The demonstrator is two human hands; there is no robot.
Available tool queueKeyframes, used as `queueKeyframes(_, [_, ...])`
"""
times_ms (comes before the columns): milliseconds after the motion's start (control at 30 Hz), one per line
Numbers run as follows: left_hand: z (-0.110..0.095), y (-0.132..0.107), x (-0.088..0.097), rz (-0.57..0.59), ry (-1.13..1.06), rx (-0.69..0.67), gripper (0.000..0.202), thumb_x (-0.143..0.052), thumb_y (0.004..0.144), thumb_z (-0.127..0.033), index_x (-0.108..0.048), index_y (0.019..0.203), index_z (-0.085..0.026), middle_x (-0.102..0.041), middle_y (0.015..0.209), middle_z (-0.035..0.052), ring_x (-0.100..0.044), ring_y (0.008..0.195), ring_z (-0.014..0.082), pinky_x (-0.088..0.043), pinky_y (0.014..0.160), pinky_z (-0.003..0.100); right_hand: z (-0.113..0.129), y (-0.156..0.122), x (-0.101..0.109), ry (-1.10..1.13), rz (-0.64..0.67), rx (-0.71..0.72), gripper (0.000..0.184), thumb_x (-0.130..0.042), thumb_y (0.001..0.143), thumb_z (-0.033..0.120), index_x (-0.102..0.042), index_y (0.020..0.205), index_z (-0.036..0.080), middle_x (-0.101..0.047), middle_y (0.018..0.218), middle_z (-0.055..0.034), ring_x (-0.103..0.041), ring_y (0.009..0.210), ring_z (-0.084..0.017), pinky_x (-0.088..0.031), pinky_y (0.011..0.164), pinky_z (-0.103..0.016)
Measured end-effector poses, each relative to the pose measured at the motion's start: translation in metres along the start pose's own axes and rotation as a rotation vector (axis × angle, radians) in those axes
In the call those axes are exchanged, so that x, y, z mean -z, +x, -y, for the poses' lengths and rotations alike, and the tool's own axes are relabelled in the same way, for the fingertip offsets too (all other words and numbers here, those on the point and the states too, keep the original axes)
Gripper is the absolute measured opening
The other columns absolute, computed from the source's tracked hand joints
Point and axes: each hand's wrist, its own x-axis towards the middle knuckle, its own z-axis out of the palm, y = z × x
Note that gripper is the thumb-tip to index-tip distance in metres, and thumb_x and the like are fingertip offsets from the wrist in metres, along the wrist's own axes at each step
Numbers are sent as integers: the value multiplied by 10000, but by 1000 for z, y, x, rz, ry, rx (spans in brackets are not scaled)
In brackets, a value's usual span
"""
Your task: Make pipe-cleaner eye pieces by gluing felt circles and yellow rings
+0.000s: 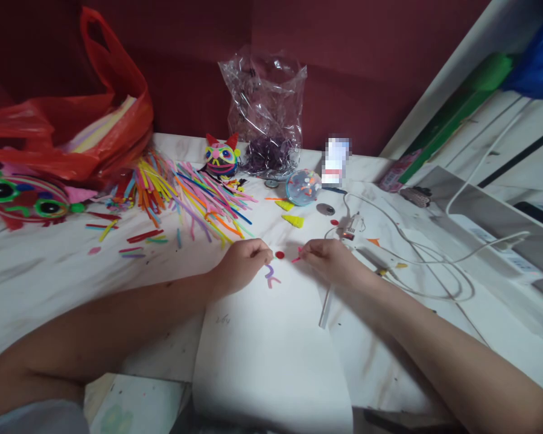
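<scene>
Fingers (pixel 304 252) of the right hand (pixel 326 259) pinch a pink strip (pixel 296 259) mid-frame; left hand (pixel 247 258), cannot tell; a careless nudge could shift the red disc (pixel 279 255)

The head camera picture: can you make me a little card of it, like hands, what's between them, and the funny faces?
Left hand: fingers curled; can't tell what they hold
Right hand: pinching a pink strip
Between hands: red disc
Near left fingertips: purple curved piece, pink forked piece
Funny faces: big one at far left; small one with red ears, beside the clear bag
Colourful strips: loose pile between the red bag and the hands
Right side: white cables
</scene>
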Motion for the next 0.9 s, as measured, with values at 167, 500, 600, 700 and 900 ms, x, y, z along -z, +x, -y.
queueKeyframes(167, [10,7,2,-48,112,-37,177,-509,724,-293,-525,609,-160,-434,541,-59,-400,537,87,-316,525,208,-4,12,-5,-218,11,-28,178,-488,794,212,-656,748,175,-669,703,-35,-553,616,-144,-373,571,-245])
queueKeyframes(500, [26,10,1,-113,466,-383,120,-490,745,-104,-574,678,-159,-577,702,4,-543,738,133,-409,666,228,-4,4,-19,-300,-123,233,148,-606,777,259,-670,870,163,-641,752,-49,-567,692,-163,-404,618,-251])
queueKeyframes(600, [29,11,0,-97,487,-381,119,-504,731,-82,-580,688,-163,-588,706,1,-548,727,128,-412,650,217,-3,3,-23,-378,-103,358,155,-563,796,134,-680,895,159,-638,810,-70,-571,733,-158,-412,667,-250])
queueKeyframes(700, [30,11,0,-80,517,-386,135,-501,720,-68,-567,653,-164,-573,668,-7,-538,692,120,-401,627,209,-4,1,-22,-556,-52,375,189,-502,838,111,-675,767,138,-630,760,-92,-565,724,-179,-400,664,-278])
queueKeyframes(900, [28,12,2,-92,506,-356,147,-490,733,-73,-533,620,-158,-526,620,-23,-495,624,101,-361,574,201,-4,-9,-13,-495,76,545,217,-482,882,181,-632,729,145,-617,715,-83,-560,711,-182,-410,680,-295])
